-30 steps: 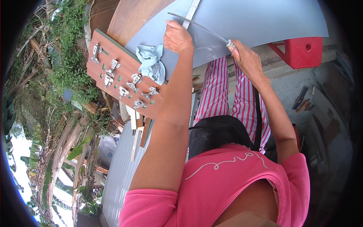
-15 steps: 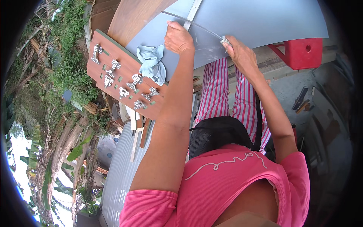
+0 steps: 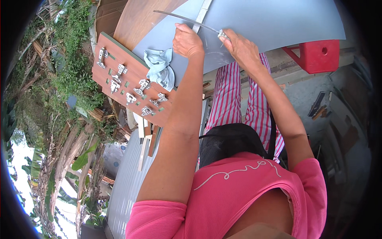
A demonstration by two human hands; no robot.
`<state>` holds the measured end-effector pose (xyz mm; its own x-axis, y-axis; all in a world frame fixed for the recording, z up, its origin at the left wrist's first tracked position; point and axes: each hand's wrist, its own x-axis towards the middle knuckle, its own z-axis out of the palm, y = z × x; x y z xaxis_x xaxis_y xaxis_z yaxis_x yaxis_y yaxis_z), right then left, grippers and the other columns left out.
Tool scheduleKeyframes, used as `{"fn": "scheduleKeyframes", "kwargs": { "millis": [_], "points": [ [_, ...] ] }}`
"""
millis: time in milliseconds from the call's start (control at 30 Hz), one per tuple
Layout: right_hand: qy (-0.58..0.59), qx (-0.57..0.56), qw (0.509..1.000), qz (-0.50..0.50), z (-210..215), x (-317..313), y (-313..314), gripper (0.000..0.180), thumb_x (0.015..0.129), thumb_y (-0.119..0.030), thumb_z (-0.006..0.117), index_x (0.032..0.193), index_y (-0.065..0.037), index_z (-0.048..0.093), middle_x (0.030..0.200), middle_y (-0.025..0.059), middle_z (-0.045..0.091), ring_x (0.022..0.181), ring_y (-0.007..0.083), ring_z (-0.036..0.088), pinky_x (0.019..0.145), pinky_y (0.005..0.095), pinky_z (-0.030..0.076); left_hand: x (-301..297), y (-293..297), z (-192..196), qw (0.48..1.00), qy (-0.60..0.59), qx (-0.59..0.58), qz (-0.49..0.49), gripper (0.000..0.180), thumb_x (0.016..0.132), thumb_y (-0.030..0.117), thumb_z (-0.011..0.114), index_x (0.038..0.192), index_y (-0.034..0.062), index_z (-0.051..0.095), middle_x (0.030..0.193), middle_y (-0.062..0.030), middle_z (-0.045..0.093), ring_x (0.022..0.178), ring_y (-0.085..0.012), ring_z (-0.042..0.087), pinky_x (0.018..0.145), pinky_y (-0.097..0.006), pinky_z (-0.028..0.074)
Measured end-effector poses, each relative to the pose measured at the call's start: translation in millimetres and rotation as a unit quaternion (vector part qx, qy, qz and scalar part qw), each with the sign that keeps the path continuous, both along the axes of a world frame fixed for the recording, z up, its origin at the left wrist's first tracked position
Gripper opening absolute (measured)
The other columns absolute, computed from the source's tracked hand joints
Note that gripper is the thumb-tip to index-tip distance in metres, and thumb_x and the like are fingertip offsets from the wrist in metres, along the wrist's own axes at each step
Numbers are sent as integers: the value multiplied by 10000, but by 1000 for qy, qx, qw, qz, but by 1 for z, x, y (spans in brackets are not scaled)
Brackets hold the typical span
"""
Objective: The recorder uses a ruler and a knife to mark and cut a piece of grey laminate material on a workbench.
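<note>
A long, thin, dark blade [image 3: 175, 16] with a pale wrapped handle [image 3: 224, 35] lies across a narrow silvery metal bar [image 3: 203, 15]. My right hand [image 3: 242, 49] is closed around that handle; I cannot make out teeth on the blade. The bar's near end runs into my left hand [image 3: 188, 41], which is closed around it with the fingers mostly hidden underneath. Both hands are over a smooth grey-blue sheet [image 3: 274, 28]. White scratch marks or dust show on the sheet between the hands. Left of my left wrist lies a crumpled light-blue cloth [image 3: 160, 65].
A brown board [image 3: 115, 97] carrying several metal hinges [image 3: 143, 86] sits to the left, partly under the cloth. A wood-grain panel [image 3: 139, 18] is behind it. A red plastic stool [image 3: 318, 57] stands at the right. Plants [image 3: 75, 59] fill the left side.
My right hand has moved left and slightly up, pushing the blade farther left across the bar. My left hand and the bar have stayed in place.
</note>
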<state>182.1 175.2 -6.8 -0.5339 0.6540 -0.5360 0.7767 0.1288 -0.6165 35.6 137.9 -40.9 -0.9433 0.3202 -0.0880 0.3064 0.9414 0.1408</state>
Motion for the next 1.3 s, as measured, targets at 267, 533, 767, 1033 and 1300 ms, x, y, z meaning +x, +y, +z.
{"fn": "scheduleKeyframes", "kwargs": {
  "millis": [267, 533, 767, 1033, 1300],
  "points": [
    [3, -4, 1000, 8, 0, -9, 5, 353, 945, -421, 425, 1157, -153, 514, 880, 155, 652, 820, 380, 618, 680, 475, 485, 1, 1, 0, 1000, -2, 9, -3, 555, 947, 342, 286, 678, 15, 644, 660, -213, 629, 617, -421, 592, 598, -500, 451],
    [3, -7, 1000, 3, 3, 5, 0, 370, 941, -420, 431, 1168, -138, 511, 881, 163, 652, 812, 388, 618, 681, 479, 484, 1, 0, -1, 1000, 5, 4, -3, 561, 947, 340, 288, 657, 12, 639, 647, -214, 624, 607, -418, 591, 586, -492, 451],
    [7, -2, 1000, -5, 5, 8, 2, 338, 933, -405, 453, 1094, -120, 536, 849, 160, 644, 797, 371, 624, 661, 470, 487, 0, 2, 4, 998, -54, -9, 20, 592, 940, 375, 244, 731, 23, 672, 722, -224, 644, 710, -433, 598, 677, -517, 448],
    [7, -3, 1000, 7, -3, -6, 2, 352, 946, -404, 429, 1170, -146, 514, 893, 158, 655, 827, 386, 618, 684, 480, 482, 2, 4, 6, 998, -52, -6, 24, 586, 938, 373, 243, 745, 25, 674, 740, -227, 646, 722, -433, 600, 684, -513, 451],
    [18, 32, 999, -10, 2, 21, -5, 344, 929, -405, 463, 1109, -120, 534, 848, 163, 644, 794, 372, 626, 642, 461, 492, 1, 1, 2, 1000, -18, 4, 2, 569, 949, 346, 273, 685, 12, 651, 660, -218, 628, 617, -419, 593, 605, -500, 453]
  ]
}}
